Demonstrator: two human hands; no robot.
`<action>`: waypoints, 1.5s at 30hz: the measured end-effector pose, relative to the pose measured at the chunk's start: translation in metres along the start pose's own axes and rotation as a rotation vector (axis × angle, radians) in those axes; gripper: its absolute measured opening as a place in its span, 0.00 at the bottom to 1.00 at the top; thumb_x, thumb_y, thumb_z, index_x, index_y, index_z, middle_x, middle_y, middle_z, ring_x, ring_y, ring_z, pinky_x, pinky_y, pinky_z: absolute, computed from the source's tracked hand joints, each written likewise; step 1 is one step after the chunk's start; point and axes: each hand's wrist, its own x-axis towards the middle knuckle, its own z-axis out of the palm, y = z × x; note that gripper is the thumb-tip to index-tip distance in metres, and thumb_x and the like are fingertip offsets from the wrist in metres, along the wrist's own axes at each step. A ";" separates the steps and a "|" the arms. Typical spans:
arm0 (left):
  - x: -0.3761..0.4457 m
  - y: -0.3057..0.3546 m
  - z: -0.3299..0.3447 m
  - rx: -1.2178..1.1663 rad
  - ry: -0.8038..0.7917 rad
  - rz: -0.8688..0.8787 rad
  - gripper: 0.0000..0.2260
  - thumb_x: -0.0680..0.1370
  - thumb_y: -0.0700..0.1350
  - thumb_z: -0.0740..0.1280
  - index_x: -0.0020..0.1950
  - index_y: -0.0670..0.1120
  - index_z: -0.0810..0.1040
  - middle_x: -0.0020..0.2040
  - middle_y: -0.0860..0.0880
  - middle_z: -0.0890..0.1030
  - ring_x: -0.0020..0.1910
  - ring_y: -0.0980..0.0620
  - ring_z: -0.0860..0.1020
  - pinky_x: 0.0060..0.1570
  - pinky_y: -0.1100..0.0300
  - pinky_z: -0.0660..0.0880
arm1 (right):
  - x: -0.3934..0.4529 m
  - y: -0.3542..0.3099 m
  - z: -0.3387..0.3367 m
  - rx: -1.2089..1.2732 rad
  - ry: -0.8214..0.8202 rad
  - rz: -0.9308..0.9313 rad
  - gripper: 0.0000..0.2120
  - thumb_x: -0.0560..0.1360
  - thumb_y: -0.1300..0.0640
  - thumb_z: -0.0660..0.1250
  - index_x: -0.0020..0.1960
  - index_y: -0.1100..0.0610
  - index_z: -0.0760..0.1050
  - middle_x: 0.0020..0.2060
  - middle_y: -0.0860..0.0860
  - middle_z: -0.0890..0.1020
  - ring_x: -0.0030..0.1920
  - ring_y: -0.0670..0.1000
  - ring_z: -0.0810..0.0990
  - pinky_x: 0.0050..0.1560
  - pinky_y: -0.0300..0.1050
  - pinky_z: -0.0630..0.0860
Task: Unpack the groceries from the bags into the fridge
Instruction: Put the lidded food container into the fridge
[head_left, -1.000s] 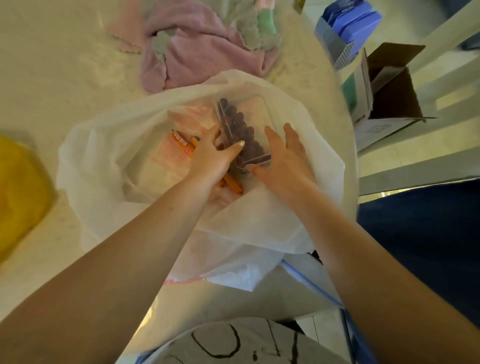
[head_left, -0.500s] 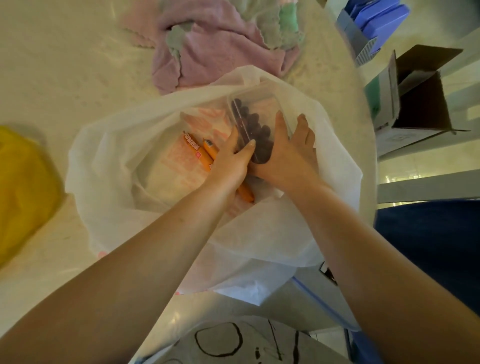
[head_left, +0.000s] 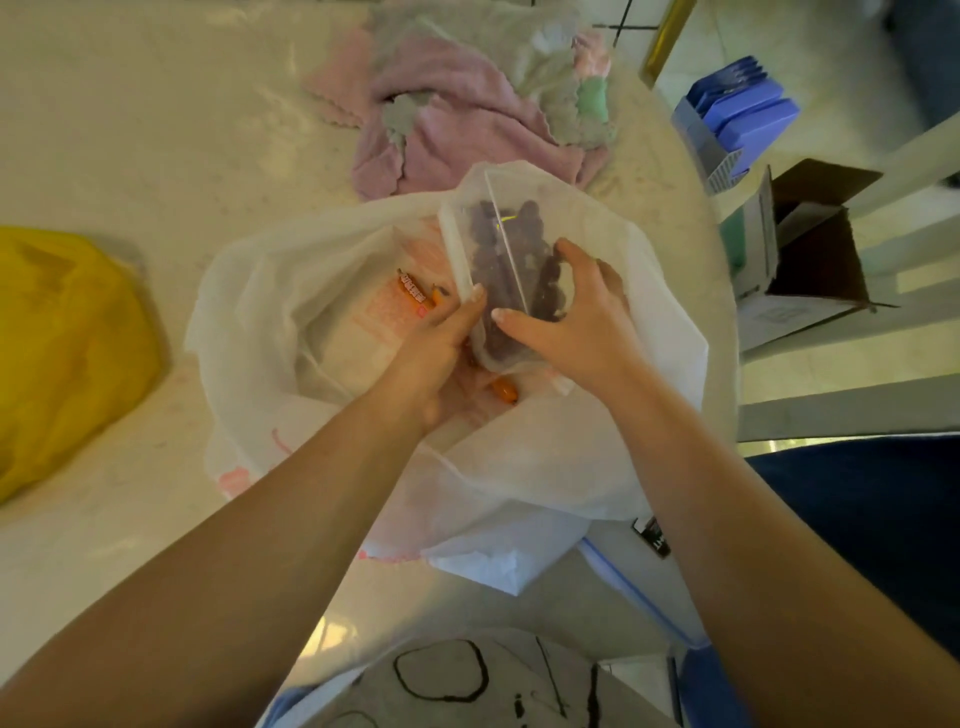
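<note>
On the pale bench, the left hand and right hand both grip a clear box of grapes, tipping it up to lift it from the white bag.

A single wide-angle view from the person's head looks forward and steeply down. Both forearms run in from the bottom corners and meet near the centre, where the left hand and right hand sit close to the lens. The pale worktop fills the ground left of and beyond the hands, its curved edge bending with the lens. Right of the hands the view drops past that edge to the floor, where a cardboard box stands. Below the hands, the person's own clothing shows at the bottom edge.
</note>
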 end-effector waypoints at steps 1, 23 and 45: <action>-0.004 0.000 -0.001 -0.022 0.006 0.013 0.16 0.81 0.45 0.58 0.67 0.42 0.73 0.56 0.43 0.82 0.51 0.48 0.82 0.42 0.56 0.80 | -0.004 -0.002 0.000 0.001 -0.018 -0.015 0.48 0.60 0.33 0.70 0.74 0.45 0.54 0.71 0.52 0.61 0.71 0.56 0.60 0.69 0.55 0.62; -0.181 0.021 -0.064 0.477 0.440 0.627 0.12 0.83 0.50 0.51 0.51 0.57 0.74 0.50 0.55 0.74 0.46 0.72 0.73 0.46 0.77 0.68 | -0.099 -0.110 0.073 0.455 -0.441 -0.180 0.36 0.62 0.43 0.77 0.64 0.55 0.69 0.48 0.46 0.81 0.41 0.36 0.82 0.34 0.32 0.77; -0.600 -0.003 -0.413 -0.163 0.755 0.609 0.21 0.69 0.51 0.68 0.59 0.44 0.76 0.52 0.45 0.82 0.51 0.47 0.82 0.47 0.55 0.80 | -0.421 -0.335 0.374 0.874 -1.541 -0.119 0.35 0.52 0.43 0.79 0.57 0.54 0.80 0.55 0.58 0.81 0.55 0.59 0.79 0.54 0.53 0.77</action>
